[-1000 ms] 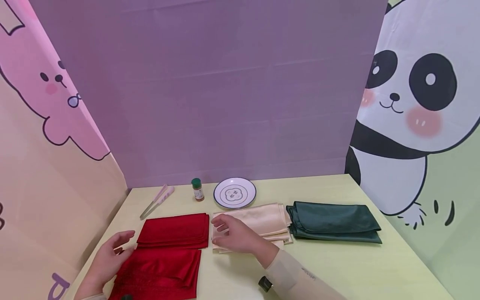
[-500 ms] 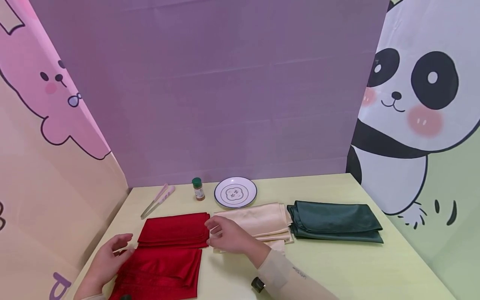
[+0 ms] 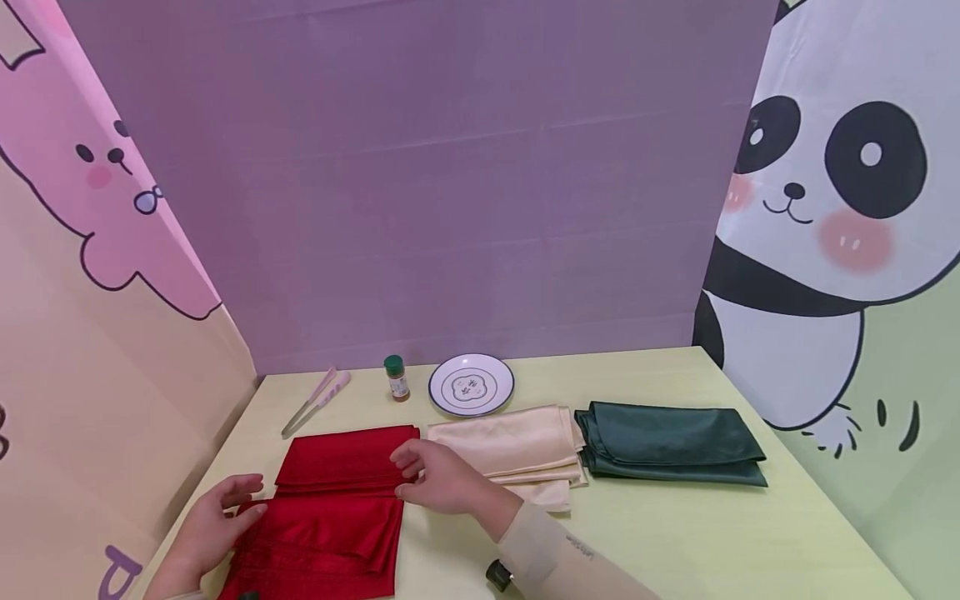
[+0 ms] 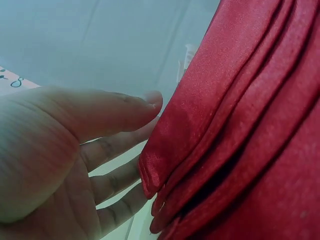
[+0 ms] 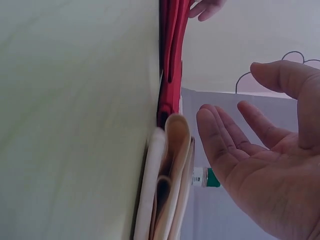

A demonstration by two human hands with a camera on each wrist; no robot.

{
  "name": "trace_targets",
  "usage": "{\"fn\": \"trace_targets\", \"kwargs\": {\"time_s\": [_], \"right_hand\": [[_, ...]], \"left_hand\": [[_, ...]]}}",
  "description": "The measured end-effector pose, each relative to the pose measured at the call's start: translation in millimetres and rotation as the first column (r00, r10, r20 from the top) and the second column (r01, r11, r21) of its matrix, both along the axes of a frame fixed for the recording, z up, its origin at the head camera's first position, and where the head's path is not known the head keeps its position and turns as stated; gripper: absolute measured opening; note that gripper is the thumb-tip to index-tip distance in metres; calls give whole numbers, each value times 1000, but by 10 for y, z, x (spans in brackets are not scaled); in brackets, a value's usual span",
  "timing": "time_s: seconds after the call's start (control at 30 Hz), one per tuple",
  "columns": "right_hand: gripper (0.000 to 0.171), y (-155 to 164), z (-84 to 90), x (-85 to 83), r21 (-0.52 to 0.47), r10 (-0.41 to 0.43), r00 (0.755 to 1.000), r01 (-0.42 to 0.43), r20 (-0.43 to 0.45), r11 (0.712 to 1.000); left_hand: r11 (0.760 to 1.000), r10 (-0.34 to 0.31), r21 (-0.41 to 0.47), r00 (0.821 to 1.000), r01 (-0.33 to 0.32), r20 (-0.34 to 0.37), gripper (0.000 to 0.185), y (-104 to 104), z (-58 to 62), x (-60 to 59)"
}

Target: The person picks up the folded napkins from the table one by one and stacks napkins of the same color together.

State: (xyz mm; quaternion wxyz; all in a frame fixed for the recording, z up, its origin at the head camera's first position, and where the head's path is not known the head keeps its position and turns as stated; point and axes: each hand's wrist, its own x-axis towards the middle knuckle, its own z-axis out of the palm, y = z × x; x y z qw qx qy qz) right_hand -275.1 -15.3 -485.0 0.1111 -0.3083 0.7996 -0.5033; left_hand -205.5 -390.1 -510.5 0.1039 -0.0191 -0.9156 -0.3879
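The pale yellow desk (image 3: 675, 533) is carrying everything, boxed in by a purple back panel (image 3: 420, 183) and cartoon panels at the sides. Three folded cloth stacks are lying across it in a row: a dark green cloth (image 3: 671, 443) on the right, a cream cloth (image 3: 517, 446) in the middle, and a red stack (image 3: 348, 458) on the left, with a second red cloth (image 3: 322, 542) lying just in front of it, nearer the person.

The left hand (image 3: 213, 521) is resting at the left edge of the near red cloth, fingers loosely spread and touching its folded layers without pinching them. The right hand (image 3: 435, 475) is hovering over the seam between the red stack and the cream cloth, fingers relaxed and apart, holding nothing.

Behind the cloths, a small plate (image 3: 471, 385), a green-capped spice jar (image 3: 396, 379) and a pair of tongs (image 3: 315, 402) are sitting near the back.

To my eye the satin looks slippery; the folds could slide apart if only one layer is being lifted, and the right hand could snag the cream cloth too, since the stacks are touching.
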Motion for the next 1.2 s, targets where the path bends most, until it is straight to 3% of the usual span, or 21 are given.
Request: {"fn": "trace_targets", "kwargs": {"time_s": [0.27,0.5,0.77,1.0,1.2], "right_hand": [[37,-130,-16,49,28,6,1000,-6,-4,1000],[39,-174,-61,85,130,27,999,-21,-45,991],[37,-188,-101,122,199,62,997,-52,-45,979],[37,-174,-101,126,236,81,995,-64,-63,970],[36,-175,-123,103,241,89,994,-70,-69,968]], "left_hand": [[1000,6,-3,1000,-6,19,41,-14,-9,-8],[999,11,-31,997,-9,71,40,-65,-84,-48],[1000,10,-23,993,-7,115,41,-34,-88,-8],[995,41,-100,993,-30,107,27,-23,-113,-19],[998,23,-63,997,-18,77,17,-12,-123,-19]]}}
